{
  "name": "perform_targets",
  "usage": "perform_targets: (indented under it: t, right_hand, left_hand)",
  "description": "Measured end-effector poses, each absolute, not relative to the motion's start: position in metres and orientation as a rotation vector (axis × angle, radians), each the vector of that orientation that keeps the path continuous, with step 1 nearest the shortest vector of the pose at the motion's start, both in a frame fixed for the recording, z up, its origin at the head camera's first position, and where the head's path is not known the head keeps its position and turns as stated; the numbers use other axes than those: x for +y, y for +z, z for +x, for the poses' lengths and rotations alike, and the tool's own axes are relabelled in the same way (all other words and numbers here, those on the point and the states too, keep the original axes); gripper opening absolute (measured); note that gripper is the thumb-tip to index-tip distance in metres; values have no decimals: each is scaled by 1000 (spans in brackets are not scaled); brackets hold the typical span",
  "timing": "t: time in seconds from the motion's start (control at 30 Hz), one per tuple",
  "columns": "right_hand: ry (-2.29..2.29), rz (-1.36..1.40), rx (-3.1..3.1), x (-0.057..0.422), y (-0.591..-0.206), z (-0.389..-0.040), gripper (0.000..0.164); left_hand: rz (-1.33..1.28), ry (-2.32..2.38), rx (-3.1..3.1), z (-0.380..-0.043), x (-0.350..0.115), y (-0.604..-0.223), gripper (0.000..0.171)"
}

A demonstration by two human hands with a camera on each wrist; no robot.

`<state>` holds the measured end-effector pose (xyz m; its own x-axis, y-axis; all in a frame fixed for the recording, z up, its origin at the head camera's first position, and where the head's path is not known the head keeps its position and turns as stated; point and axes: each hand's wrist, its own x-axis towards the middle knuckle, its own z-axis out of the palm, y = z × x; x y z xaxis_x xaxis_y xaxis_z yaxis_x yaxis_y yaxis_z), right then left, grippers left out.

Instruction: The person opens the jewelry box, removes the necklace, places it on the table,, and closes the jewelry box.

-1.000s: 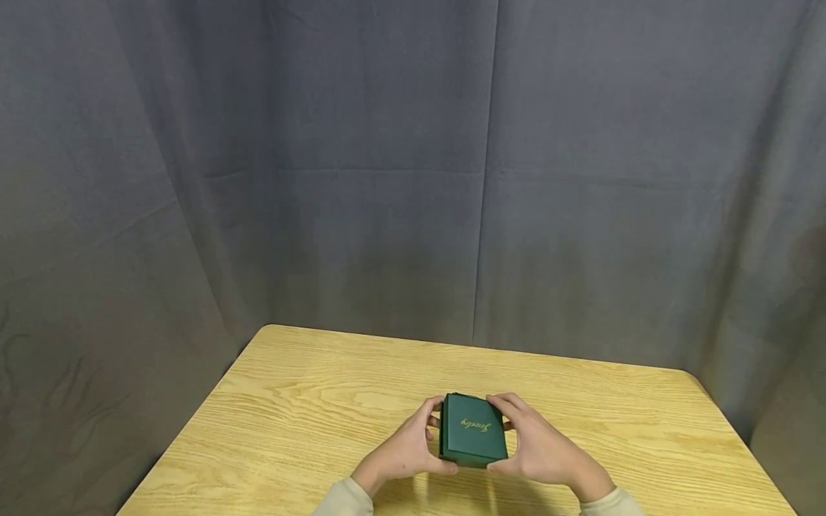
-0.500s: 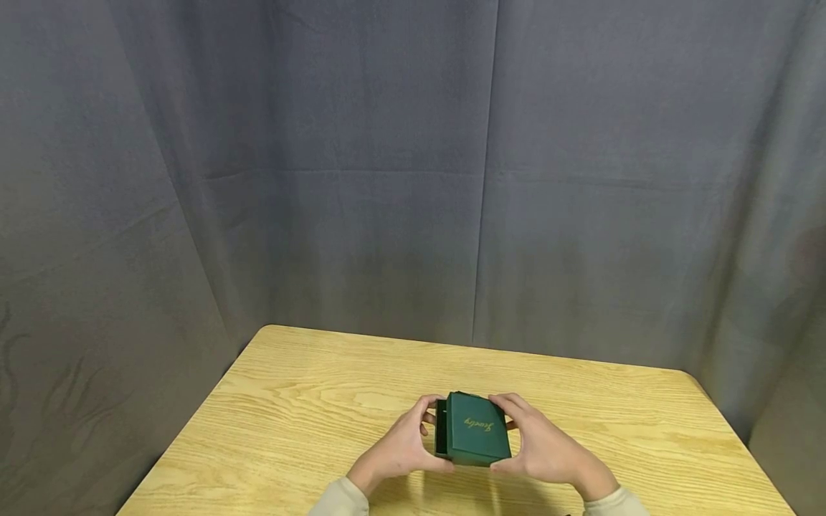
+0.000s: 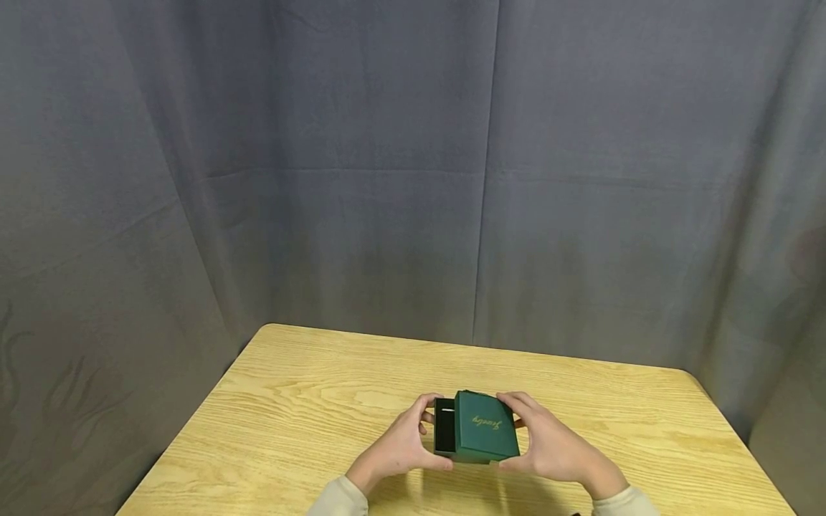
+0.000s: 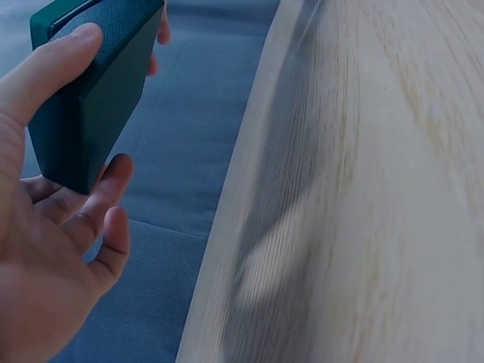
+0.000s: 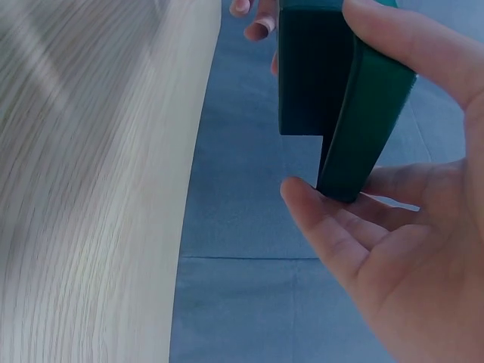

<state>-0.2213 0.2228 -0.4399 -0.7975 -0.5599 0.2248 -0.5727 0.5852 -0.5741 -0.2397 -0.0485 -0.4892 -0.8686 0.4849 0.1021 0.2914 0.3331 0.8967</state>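
Observation:
Both hands hold a green jewelry box over the near part of the table in the head view. Its cover point(image 3: 485, 430), marked "Jewelry" in gold, sits shifted to the right. From under it the dark inner tray point(image 3: 445, 430) juts out on the left, with a small pale strip point(image 3: 448, 410) near its far end. My left hand point(image 3: 401, 446) grips the tray, thumb at the near side and fingers at the far side. My right hand point(image 3: 553, 448) grips the cover the same way. In the right wrist view the cover point(image 5: 370, 113) overhangs the tray point(image 5: 310, 76).
A wood-grain table point(image 3: 323, 380) lies below the box, its rounded far edge close to grey curtains point(image 3: 387, 179). A small dark thing point(image 3: 576, 514) shows at the bottom frame edge beside the right sleeve.
The cover has slid to the right with my right hand, baring more of the tray and the pale strip inside. My left hand has shifted slightly left.

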Motion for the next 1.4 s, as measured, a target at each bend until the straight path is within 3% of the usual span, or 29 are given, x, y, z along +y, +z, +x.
perform_targets:
  t: [1.4]
  right_hand:
    - [928, 908, -2767, 266, -446, -218, 88]
  left_hand:
    - [660, 1473, 2464, -239, -50, -490, 98]
